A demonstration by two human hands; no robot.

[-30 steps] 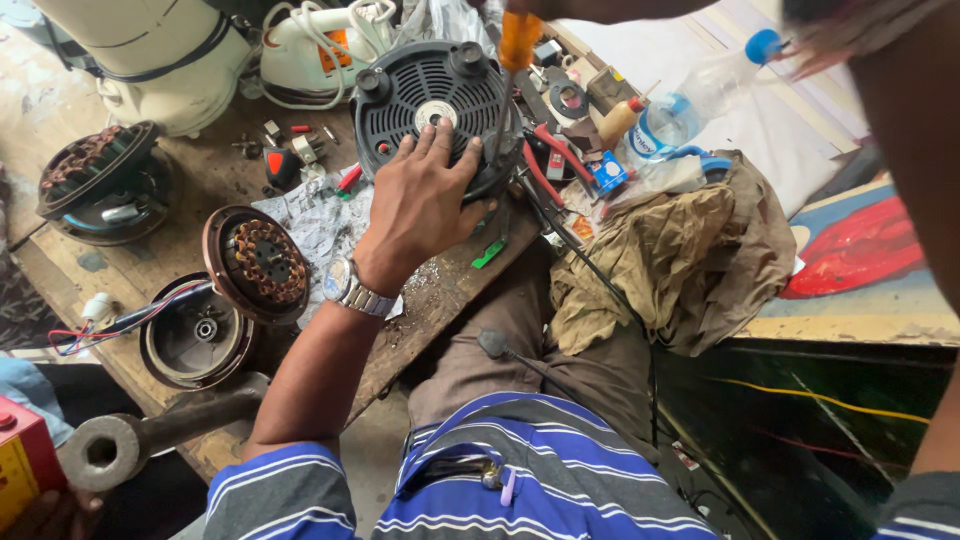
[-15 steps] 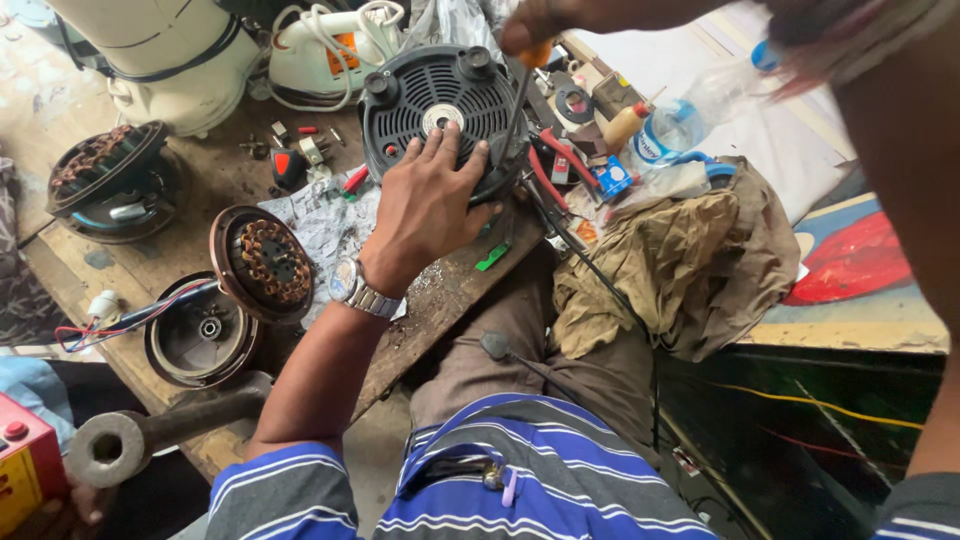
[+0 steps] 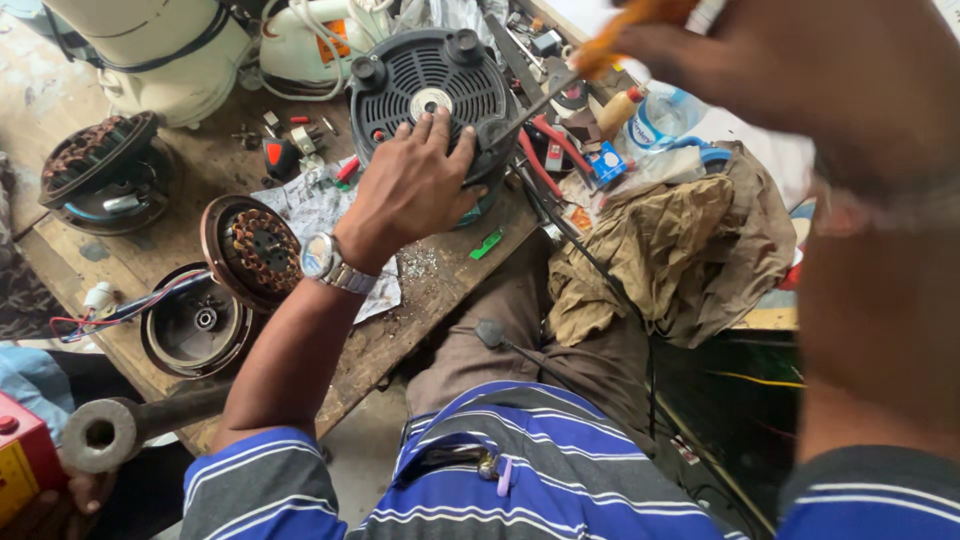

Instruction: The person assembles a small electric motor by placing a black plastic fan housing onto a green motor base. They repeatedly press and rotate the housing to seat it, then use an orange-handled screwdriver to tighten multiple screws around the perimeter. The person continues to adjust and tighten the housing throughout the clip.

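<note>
My left hand (image 3: 410, 190), a watch on its wrist, presses flat on the near rim of a round black vented motor housing (image 3: 430, 75) that stands on the wooden bench (image 3: 450, 280). My right hand (image 3: 760, 70), blurred and close to the camera at the upper right, grips an orange-handled screwdriver (image 3: 632, 14). Its dark shaft (image 3: 530, 105) slants down to the housing's right edge, just beside my left fingers.
A copper-wound stator (image 3: 255, 250) leans on a round casing (image 3: 195, 325) at the left, with another motor (image 3: 100, 170) behind. A white appliance (image 3: 150, 50), red-handled pliers (image 3: 540, 155), a plastic bottle (image 3: 660, 110), a brown cloth (image 3: 670, 250) and a metal pipe (image 3: 120, 430) lie around.
My right hand has come lower and nearer with the screwdriver, whose tip now reaches the housing's right edge. My left hand stays on the housing.
</note>
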